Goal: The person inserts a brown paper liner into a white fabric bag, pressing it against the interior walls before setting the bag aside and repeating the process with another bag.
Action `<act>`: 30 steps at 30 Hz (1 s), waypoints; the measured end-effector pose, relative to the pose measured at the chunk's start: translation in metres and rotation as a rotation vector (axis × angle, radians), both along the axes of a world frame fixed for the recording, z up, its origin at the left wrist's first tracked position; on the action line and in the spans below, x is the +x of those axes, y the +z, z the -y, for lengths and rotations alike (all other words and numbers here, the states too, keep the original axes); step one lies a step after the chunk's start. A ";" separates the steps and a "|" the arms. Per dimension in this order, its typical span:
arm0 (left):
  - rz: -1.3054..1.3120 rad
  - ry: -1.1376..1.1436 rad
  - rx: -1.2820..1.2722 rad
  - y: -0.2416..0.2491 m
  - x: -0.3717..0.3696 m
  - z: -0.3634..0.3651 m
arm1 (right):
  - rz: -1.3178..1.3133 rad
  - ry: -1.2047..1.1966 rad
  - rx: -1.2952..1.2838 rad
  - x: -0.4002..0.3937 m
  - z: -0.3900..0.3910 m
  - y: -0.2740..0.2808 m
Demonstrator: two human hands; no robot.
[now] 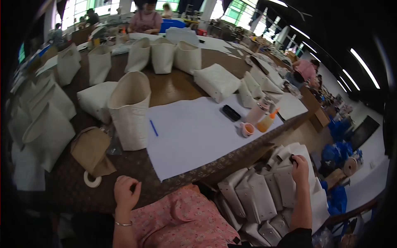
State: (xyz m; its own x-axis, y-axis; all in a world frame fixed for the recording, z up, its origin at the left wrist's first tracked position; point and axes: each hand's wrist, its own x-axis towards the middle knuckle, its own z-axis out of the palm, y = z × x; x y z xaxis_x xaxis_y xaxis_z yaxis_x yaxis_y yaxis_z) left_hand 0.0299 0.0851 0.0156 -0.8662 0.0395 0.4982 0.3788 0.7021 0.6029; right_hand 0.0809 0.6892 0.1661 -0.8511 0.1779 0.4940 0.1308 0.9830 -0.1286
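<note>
My left hand (127, 193) hovers at the near table edge with its fingers curled in a loose fist and nothing showing in it. Close to it lie a roll of tape (92, 180) and a folded brown paper piece (93, 151). Down at the right, my right hand (300, 168) reaches over a stack of white bags (254, 194) beside the table. Its fingers are closed at the top edge of a white bag (285, 182), next to a small dark spot. On the table, a tall open white bag (130, 111) stands upright beside a white sheet (194, 136).
On the sheet are a blue pen (154, 127), a black case (231, 113), a pink cup (247, 130), a pink bottle (257, 113) and an orange-tipped glue bottle (267, 121). More white bags (163, 56) stand around the table. A person (145, 20) sits across; another (306, 70) bends at right.
</note>
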 end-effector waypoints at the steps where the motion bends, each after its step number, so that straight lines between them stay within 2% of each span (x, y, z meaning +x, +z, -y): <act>1: -0.020 0.048 -0.028 -0.001 0.001 -0.004 | -0.026 0.086 -0.034 -0.021 0.025 -0.006; 6: -0.162 0.190 -0.164 -0.009 0.005 -0.013 | 0.144 0.579 -0.136 -0.107 0.184 -0.025; 10: -0.188 0.259 -0.197 -0.016 0.006 -0.013 | 0.069 0.988 -0.090 -0.149 0.314 -0.026; 15: -0.267 0.262 -0.257 -0.020 0.007 -0.012 | -0.140 1.174 -0.233 -0.192 0.427 -0.006; 19: -0.287 0.302 -0.275 -0.021 0.006 -0.012 | -0.287 1.159 -0.241 -0.201 0.463 -0.002; 22: -0.300 0.335 -0.279 -0.021 0.009 -0.013 | -0.336 1.371 -0.234 -0.186 0.470 -0.026; 25: -0.288 0.331 -0.287 -0.025 0.009 -0.013 | -0.246 1.539 -0.229 -0.170 0.477 -0.066; 27: -0.296 0.281 -0.293 -0.024 0.010 -0.012 | 0.067 1.531 -0.341 -0.172 0.481 -0.105; 28: -0.289 0.299 -0.303 -0.024 0.010 -0.012 | 0.070 1.550 -0.349 -0.179 0.479 -0.127; 30: -0.271 0.269 -0.268 -0.023 0.011 -0.011 | 0.121 1.341 -0.334 -0.201 0.474 -0.161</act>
